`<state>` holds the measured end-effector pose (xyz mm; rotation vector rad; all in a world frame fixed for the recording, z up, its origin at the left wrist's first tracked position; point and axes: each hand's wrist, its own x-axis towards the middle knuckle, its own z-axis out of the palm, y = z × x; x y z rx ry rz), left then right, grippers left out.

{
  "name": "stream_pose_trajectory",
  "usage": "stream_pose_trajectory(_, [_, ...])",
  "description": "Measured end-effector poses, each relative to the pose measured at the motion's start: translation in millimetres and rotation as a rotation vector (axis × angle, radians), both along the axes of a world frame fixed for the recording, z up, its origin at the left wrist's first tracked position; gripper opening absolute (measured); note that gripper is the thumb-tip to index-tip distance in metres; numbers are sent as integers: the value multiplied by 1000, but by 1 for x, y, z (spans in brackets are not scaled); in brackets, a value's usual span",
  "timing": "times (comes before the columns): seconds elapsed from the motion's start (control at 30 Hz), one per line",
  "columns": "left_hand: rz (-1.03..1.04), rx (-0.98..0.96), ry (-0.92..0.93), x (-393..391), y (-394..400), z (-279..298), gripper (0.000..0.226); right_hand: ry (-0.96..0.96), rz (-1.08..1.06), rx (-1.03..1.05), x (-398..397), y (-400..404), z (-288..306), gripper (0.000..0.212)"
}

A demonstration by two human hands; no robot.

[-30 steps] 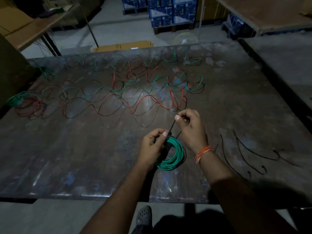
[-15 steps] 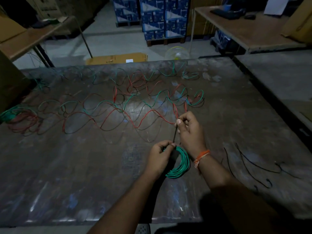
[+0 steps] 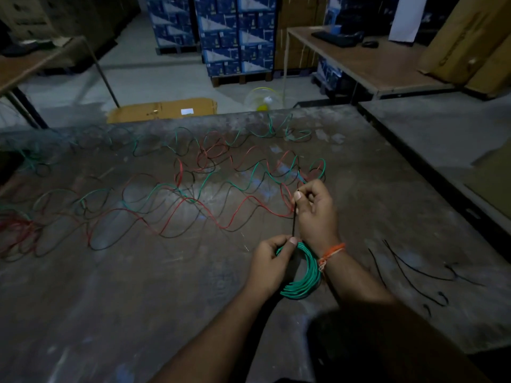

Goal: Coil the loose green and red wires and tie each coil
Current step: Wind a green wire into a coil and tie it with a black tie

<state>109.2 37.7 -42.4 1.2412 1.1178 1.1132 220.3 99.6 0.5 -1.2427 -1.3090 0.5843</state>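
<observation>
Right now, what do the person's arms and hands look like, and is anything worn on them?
Both forearms are bare, with no sleeves or gloves in view. The right hand has an orange and pale thread band tied around its wrist, loose ends hanging. The left hand shows no band, watch or rings.

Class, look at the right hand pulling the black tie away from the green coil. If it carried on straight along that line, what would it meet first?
Probably the loose red and green wires just beyond the right hand; depth is unclear.
</observation>
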Motion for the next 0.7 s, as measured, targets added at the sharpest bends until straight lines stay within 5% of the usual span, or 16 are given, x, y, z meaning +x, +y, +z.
stream_pose_trajectory(0.23, [75, 19, -91, -17, 17, 10, 26, 141, 63, -188, 16, -23, 9, 3])
stream_pose_trajectory(0.4, [50, 10, -224, -3, 33, 32, 21, 18, 176, -432, 41, -79, -12, 30])
stream_pose_trajectory(0.7, [-194, 53, 53, 112, 73, 35, 27, 60, -147, -304, 131, -79, -9, 20])
